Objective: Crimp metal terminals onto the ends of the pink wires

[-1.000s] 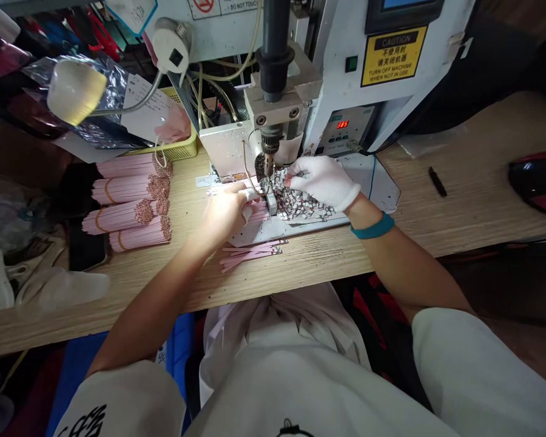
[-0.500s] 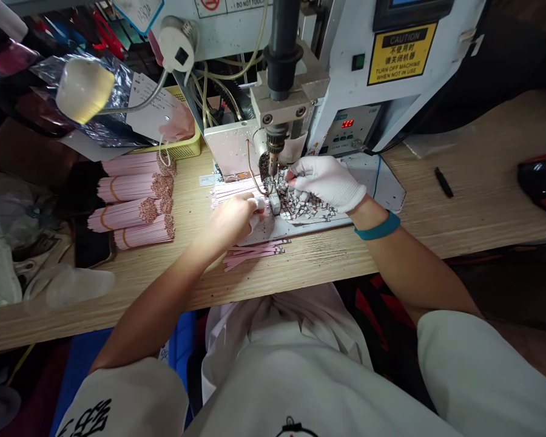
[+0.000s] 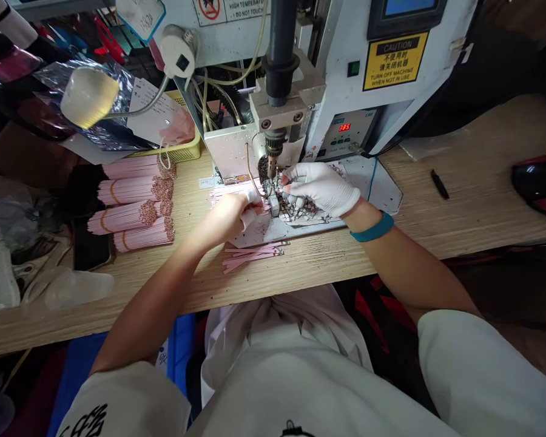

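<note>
At a soldering machine, my left hand (image 3: 236,215), with white covers on its fingertips, is closed in a pinch at the left of a small metal block (image 3: 273,205). A thin pink strip (image 3: 266,207) shows at its fingertips. My right hand (image 3: 321,187) wears a white glove with bare fingertips. Its thumb and forefinger pinch close to the soldering tip (image 3: 272,170); what they hold is too small to make out. Under that hand lies a heap of small grey and white pieces (image 3: 300,209). Several pink strips (image 3: 221,191) lie behind my left hand.
Loose pink strips with metal ends (image 3: 252,255) lie at the base plate's front edge. Banded pink bundles (image 3: 134,215) are stacked left. A lamp (image 3: 91,100) overhangs a yellow basket (image 3: 188,149). A black pen (image 3: 439,184) lies right. The machine has a high-temperature label (image 3: 230,11).
My left hand has drawn slightly left, away from the metal block. My right hand has shifted a little left in the view and stays pinched by the soldering tip.
</note>
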### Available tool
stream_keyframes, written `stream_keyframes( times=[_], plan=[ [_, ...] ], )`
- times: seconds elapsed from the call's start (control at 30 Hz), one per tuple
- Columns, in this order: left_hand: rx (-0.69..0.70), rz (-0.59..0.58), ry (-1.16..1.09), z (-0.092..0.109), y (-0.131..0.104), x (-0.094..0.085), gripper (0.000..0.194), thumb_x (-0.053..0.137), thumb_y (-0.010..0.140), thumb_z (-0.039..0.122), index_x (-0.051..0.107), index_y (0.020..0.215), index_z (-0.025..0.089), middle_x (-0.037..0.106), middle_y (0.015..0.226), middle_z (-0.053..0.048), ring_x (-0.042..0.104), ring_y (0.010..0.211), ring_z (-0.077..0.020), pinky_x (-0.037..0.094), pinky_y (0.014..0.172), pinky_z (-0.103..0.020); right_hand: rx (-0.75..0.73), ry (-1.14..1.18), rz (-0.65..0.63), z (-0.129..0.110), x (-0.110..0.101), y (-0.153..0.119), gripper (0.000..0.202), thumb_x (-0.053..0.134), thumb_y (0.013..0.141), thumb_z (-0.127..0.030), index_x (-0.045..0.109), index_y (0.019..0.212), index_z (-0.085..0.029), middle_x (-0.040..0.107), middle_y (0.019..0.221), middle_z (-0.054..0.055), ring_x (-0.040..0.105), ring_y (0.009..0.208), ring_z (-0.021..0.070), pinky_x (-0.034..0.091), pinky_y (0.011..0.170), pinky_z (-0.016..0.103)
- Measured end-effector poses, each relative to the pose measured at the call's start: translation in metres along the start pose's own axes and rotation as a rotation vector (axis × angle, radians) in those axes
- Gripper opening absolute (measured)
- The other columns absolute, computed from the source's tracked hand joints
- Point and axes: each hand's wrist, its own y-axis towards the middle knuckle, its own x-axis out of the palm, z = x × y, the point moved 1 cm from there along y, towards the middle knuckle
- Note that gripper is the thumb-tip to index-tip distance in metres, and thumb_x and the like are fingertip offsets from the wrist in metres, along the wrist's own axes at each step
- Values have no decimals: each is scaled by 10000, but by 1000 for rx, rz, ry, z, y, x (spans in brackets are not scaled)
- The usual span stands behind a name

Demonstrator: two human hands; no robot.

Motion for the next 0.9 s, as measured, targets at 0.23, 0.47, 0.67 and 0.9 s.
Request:
stream_keyframes(
  times=[0.23,0.47,0.67,0.9],
  plan=[
    [-179,9,-571,-13,6,2,283,611,758,413,556,688,145,505,611,13,427,533,-90,336,495,-210,78,56,-70,4,10,3,111,645,745,-108,586,811,-174,521,587,-18,442,442,72,329,313,176],
    [-253,30,-568,-18,11,6,304,648,726,420,645,780,121,554,663,1,433,553,-89,339,517,-212,73,74,-121,5,12,7,107,642,756,-121,579,824,-175,489,594,-24,403,437,60,305,304,171],
    [-275,49,-481,-16,13,5,314,637,727,410,676,828,115,607,724,-20,480,583,-107,388,566,-232,69,90,-121,5,12,7,117,659,752,-117,578,814,-173,478,594,-22,400,450,62,297,312,180],
    [-218,70,-443,-16,14,4,289,620,737,404,639,737,115,579,672,-7,468,571,-105,352,534,-217,102,106,-132,3,11,7,131,667,747,-107,571,818,-158,486,616,-16,386,458,53,295,327,180]
  ],
)
